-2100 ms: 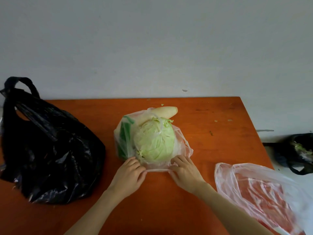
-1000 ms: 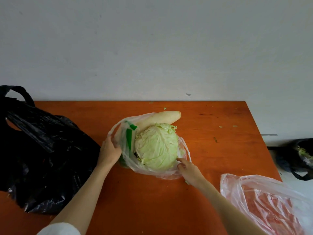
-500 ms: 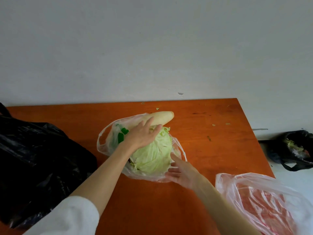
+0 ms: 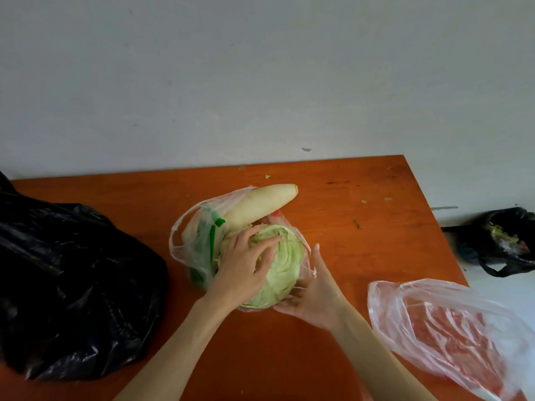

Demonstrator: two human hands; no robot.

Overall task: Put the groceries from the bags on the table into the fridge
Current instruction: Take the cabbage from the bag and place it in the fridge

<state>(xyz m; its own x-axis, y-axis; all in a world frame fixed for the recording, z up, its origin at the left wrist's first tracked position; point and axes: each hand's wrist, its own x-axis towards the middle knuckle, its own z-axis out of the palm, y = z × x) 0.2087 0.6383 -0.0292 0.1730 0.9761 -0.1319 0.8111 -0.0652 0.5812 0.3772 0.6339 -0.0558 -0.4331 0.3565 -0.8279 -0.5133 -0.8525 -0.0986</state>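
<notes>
— Orange table (image 4: pixel 362 250), grey wall behind. Where's the cabbage (image 4: pixel 285 264)?

— Mid-table, in a thin clear bag (image 4: pixel 197 244), a smooth white radish (image 4: pixel 260 205) poking out behind it.

— Hands?

— Left hand (image 4: pixel 244 267) lies on top, fingers spread; right hand (image 4: pixel 314 293) cups its right side, palm up, fingertips hidden.

— Left of the cabbage?

— Crinkled black bag (image 4: pixel 75 285), contents unseen.

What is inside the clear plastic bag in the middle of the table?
The clear bag holds a cabbage, gripped by the left hand and right hand, and a white radish poking out. Something green shows through the plastic; what lies beneath is hidden.
</notes>
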